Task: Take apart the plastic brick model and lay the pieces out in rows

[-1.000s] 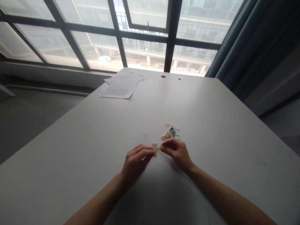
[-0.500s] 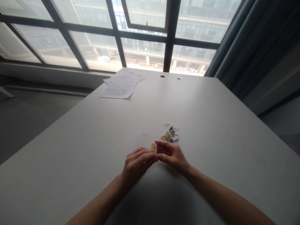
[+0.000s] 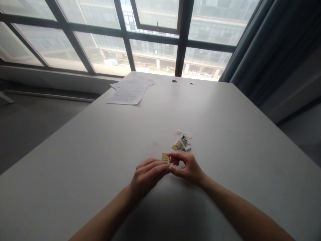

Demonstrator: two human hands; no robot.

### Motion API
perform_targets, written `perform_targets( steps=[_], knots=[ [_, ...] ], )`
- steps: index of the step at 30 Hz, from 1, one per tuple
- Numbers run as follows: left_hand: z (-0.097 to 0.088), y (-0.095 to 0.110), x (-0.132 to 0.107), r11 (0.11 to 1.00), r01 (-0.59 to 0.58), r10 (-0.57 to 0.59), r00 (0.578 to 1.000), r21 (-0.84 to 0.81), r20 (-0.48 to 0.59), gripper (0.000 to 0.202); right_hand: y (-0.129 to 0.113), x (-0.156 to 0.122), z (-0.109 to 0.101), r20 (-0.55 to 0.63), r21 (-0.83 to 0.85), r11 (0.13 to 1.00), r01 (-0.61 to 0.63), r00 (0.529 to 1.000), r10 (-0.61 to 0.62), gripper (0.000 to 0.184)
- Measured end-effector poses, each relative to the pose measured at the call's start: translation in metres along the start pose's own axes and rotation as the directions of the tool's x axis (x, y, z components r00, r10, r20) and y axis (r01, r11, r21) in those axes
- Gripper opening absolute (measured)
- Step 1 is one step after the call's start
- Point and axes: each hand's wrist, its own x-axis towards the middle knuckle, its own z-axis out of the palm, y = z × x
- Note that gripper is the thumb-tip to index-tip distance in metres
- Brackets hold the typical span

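Observation:
A small cream studded building-block plate (image 3: 165, 157) is held just above the near part of the white table. My left hand (image 3: 149, 171) is closed on its left and lower side, the fingers lying together and covering part of it. From the right, my right hand (image 3: 187, 166) grips the plate's right edge, index finger at the top and thumb at the bottom. Just beyond the right hand lies a small pile of building-block pieces (image 3: 184, 140) in white, tan and dark grey. Small details of the plate are too small to make out.
Several printed sheets of paper (image 3: 129, 93) lie at the table's far left. Two round cable holes, one dark (image 3: 174, 81) and one partly white (image 3: 192, 83), sit near the far edge. Windows stand behind the white table (image 3: 105, 150), and a dark curtain (image 3: 250, 47) hangs at right.
The cream plate has turned so more of its studded face shows. My right hand's fingers have shifted along its right edge and curled in more. The left hand stays nearly still.

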Motion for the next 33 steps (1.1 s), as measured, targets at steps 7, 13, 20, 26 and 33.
perform_targets(
  steps=[7, 13, 20, 26, 33],
  knots=[
    [-0.009, -0.022, 0.001, 0.969, -0.012, -0.047, 0.972, 0.248, 0.232, 0.017, -0.003, 0.006, -0.011, 0.155, -0.771, 0.606, 0.198, 0.98, -0.122, 0.036],
    [-0.013, -0.023, 0.0, 0.966, -0.018, -0.082, 0.926, 0.258, 0.369, 0.021, -0.002, 0.011, -0.004, 0.198, -0.807, 0.558, 0.193, 0.979, -0.053, 0.038],
    [-0.012, -0.021, 0.001, 0.967, -0.028, -0.079, 0.913, 0.254, 0.399, 0.021, 0.001, 0.005, -0.007, 0.155, -0.785, 0.598, 0.163, 0.986, -0.065, 0.04],
    [-0.012, -0.019, 0.002, 0.966, -0.046, -0.066, 0.909, 0.255, 0.411, 0.019, 0.001, 0.006, -0.004, 0.143, -0.797, 0.586, 0.15, 0.988, -0.058, 0.034],
    [-0.011, -0.02, 0.001, 0.965, -0.049, -0.066, 0.904, 0.257, 0.423, 0.019, -0.001, 0.007, -0.002, 0.165, -0.807, 0.568, 0.164, 0.985, -0.05, 0.036]
  ],
)
